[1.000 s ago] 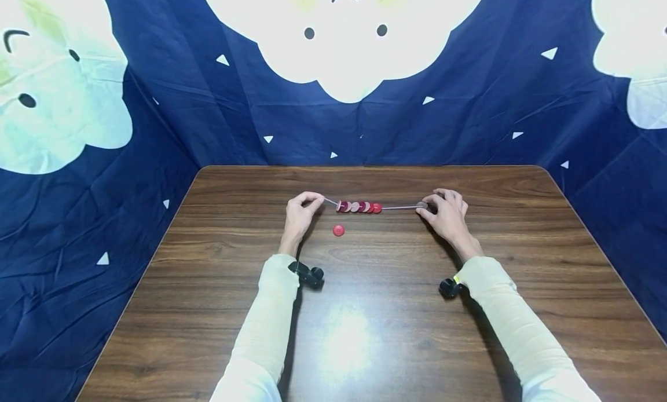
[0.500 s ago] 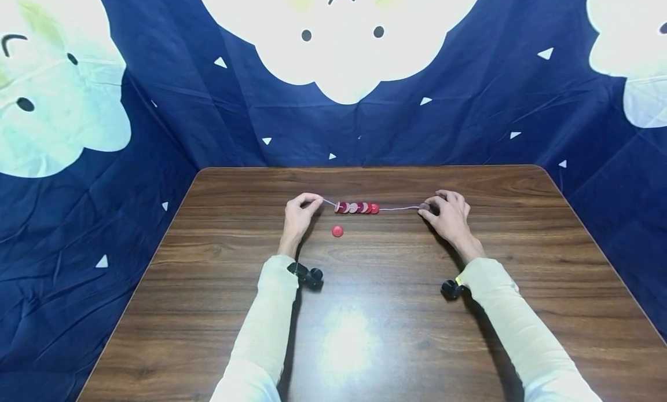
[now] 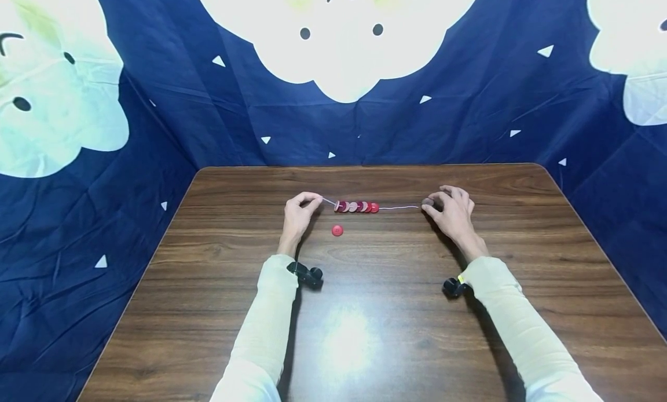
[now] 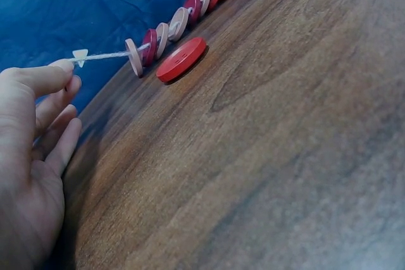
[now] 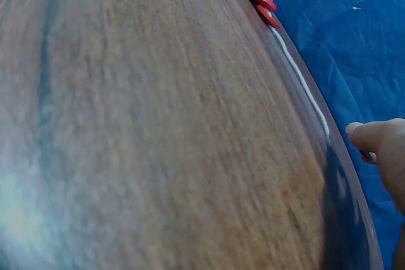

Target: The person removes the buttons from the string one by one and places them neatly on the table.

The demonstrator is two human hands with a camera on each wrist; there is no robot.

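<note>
My left hand (image 3: pixel 298 218) pinches one end of a white string (image 4: pixel 104 56) between thumb and fingertip. Several buttons (image 3: pixel 352 207), pink, maroon and red, are threaded in a row on that string. Beyond the row, the string's free stretch (image 5: pixel 302 83) lies on the table towards my right hand (image 3: pixel 455 218), its tip a little short of the fingers. Thumb and finger of the right hand pinch a small dark grey round thing (image 3: pixel 428 203), mostly hidden in the right wrist view. A loose red button (image 3: pixel 337 230) lies flat just in front of the row.
The brown wooden table (image 3: pixel 375 286) reaches back to a blue cloth (image 3: pixel 292 118) with white cloud shapes, which also hangs at both sides. Black wrist cameras (image 3: pixel 307 274) sit at both cuffs. A bright glare falls on the table's front middle.
The string was taut between both hands and then went slack. My right hand has let go of its end and moved slightly right. My left hand keeps its pinch.
</note>
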